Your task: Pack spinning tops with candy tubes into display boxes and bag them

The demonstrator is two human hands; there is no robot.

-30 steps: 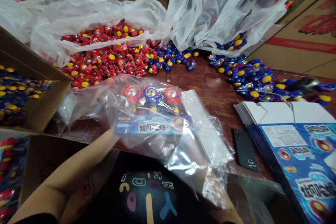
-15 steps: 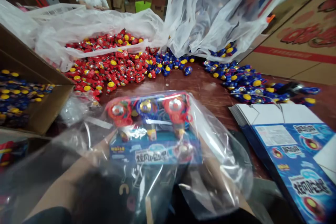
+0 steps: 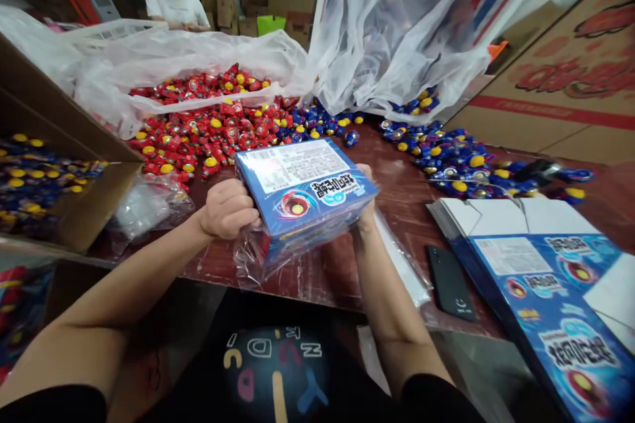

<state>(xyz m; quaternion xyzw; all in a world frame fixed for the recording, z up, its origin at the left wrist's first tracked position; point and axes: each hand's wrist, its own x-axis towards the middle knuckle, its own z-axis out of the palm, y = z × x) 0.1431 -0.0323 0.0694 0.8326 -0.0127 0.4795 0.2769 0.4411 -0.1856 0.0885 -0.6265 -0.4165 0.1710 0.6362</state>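
Between my hands a blue display box in a clear plastic bag is held tilted above the table, its printed bottom panel facing up. My left hand is closed in a fist at the box's left side, gripping the wrapped edge. Around the right end curls my right hand, its fingers partly hidden behind the box. Loose clear film hangs below the lower left corner. What sits inside the box is turned out of sight.
Heaps of red spinner toys and blue ones lie behind. Flat printed boxes are stacked at right, beside a black phone. An open carton stands left. A person in a white shirt is at the back.
The bagged box has been turned over, from its toy-filled front facing me to its printed bottom. The bag, spread wide before, is now gathered close around it.
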